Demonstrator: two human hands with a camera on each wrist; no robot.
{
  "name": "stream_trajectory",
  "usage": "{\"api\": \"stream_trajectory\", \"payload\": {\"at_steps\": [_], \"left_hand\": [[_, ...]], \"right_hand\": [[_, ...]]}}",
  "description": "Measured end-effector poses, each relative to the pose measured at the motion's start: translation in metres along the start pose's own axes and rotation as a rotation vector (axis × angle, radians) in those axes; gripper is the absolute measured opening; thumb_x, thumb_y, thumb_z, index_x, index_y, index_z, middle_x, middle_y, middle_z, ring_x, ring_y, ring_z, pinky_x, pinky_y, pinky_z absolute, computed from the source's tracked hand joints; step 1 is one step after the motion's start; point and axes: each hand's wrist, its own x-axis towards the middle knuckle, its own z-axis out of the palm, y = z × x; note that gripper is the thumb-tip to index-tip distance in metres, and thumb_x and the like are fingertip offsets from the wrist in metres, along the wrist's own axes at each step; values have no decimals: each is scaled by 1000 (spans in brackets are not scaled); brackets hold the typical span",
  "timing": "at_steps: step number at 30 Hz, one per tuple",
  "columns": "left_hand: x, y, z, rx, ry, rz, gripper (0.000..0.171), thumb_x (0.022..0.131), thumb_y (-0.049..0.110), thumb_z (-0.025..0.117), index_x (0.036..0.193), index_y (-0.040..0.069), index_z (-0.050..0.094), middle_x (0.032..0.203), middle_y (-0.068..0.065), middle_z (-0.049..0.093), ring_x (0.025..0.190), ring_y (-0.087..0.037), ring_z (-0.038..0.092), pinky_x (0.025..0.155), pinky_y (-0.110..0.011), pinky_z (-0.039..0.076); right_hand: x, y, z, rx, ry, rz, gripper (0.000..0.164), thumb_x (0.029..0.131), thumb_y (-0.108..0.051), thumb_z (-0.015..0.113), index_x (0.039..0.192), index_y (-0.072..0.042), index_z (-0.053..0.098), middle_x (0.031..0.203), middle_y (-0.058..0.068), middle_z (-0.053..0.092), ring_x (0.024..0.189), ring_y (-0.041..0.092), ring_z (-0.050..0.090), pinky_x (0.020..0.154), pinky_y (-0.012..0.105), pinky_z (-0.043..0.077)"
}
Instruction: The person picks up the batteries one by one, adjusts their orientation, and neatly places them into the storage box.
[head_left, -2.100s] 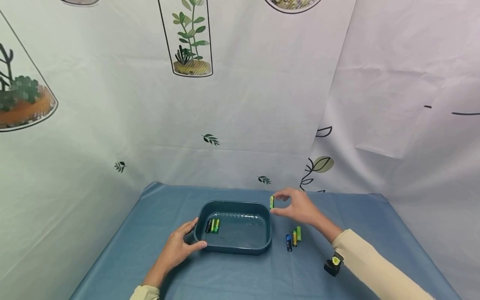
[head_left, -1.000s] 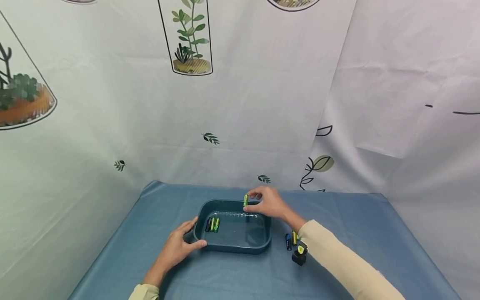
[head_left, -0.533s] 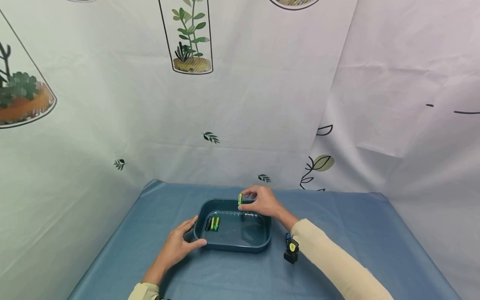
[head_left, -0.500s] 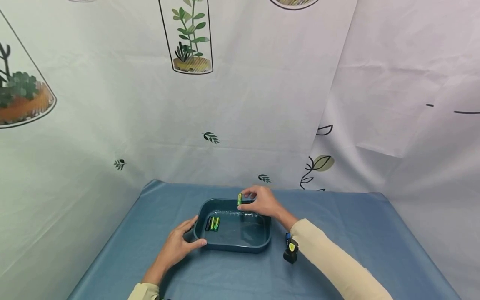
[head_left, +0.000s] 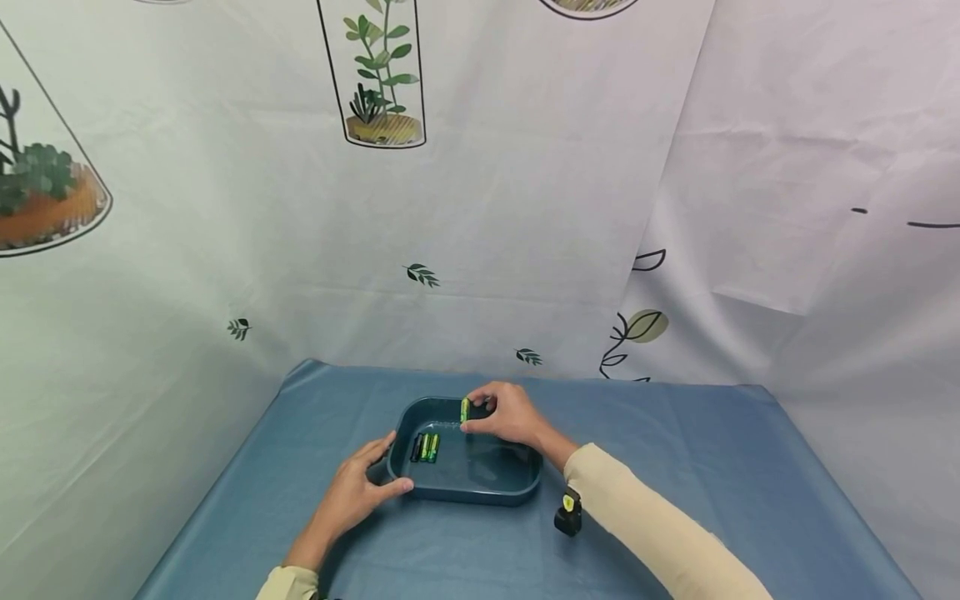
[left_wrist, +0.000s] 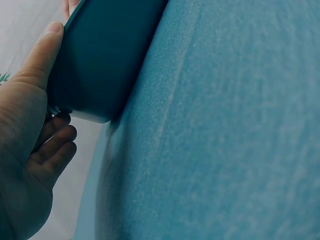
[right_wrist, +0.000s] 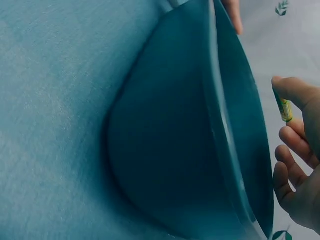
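A dark teal baking dish (head_left: pixel 472 497) sits on the blue cloth. My left hand (head_left: pixel 356 493) grips its left end, the thumb on the near rim and the fingers round the far side of that corner. Inside, at the left, three batteries (head_left: pixel 425 447) lie side by side, one dark and two green-yellow. My right hand (head_left: pixel 508 413) pinches a green-yellow battery (head_left: pixel 465 410) upright between thumb and fingertips, over the dish's far half. In the right wrist view that battery (right_wrist: pixel 285 108) shows beyond the rim, apart from the dish wall.
A blue cloth (head_left: pixel 660 433) covers the table. White printed curtains (head_left: pixel 480 208) stand behind it and at both sides. A small black camera (head_left: pixel 568 513) hangs at my right wrist. The right forearm now covers the spot where several loose batteries lay on the cloth.
My right hand has carried its battery leftward from beyond the dish's right end to over the dish, and has lately lowered it a little. The left hand and dish stay put.
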Motion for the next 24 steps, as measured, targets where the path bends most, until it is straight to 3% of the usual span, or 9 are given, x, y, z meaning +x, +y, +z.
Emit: {"api": "stream_trajectory", "payload": {"at_steps": [9,24], "left_hand": [[1,0,0,-13,-2,5,91,81,44,86,156,13,45,154,-21,47,136,-45,50,103,-62,47],[1,-1,1,-12,8,-4,92,80,46,86,156,14,46,153,-21,48,134,-44,52,102,-61,48]], "right_hand": [[1,-3,17,-9,-1,-37,46,85,-34,85,124,-12,73,110,2,68,93,18,62,77,32,54],[-1,-7,40,31,-4,30,47,82,-36,88,121,-13,75,108,2,70,86,10,63,74,29,55]]}}
